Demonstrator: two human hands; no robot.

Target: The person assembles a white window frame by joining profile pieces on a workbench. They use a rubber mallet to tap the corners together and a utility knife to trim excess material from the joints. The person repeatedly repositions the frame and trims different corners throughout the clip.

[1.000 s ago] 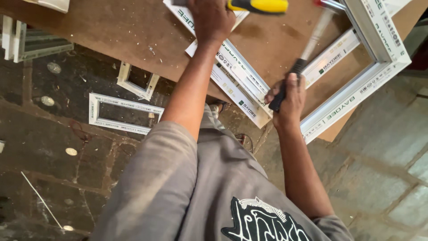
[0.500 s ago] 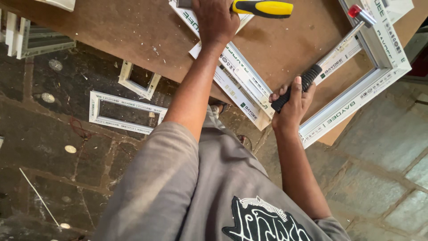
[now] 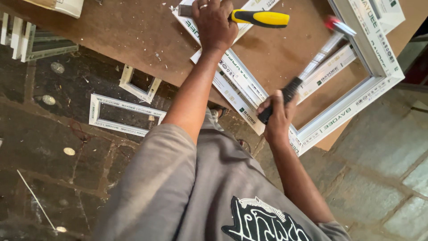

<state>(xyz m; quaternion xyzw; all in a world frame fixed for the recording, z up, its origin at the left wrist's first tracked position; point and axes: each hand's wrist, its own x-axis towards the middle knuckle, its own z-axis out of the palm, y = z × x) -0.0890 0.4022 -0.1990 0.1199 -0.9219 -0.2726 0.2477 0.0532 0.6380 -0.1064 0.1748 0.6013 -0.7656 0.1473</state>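
The white window frame [image 3: 356, 96] lies flat on the brown board table [image 3: 111, 40], at its right end, with one corner hanging over the table edge. The left hand [image 3: 214, 22] is closed around a chisel with a yellow and black handle [image 3: 258, 18], pressing its blade down near the frame's far left bar. The right hand [image 3: 276, 118] is closed tight on the black grip of a hammer [image 3: 321, 58], whose shaft slants up across the frame opening to a red-tipped head near the frame's upper right bar. Half a second earlier the hammer head sat at about the same spot; a second ago it was a blur in mid-swing, so the blow has landed or the swing has paused over the frame. The chisel hand has barely moved. On the dark stone floor [image 3: 53, 169] beyond the table lie two smaller white frames [image 3: 120, 118], and more white bars [image 3: 26, 40] lean at the left.
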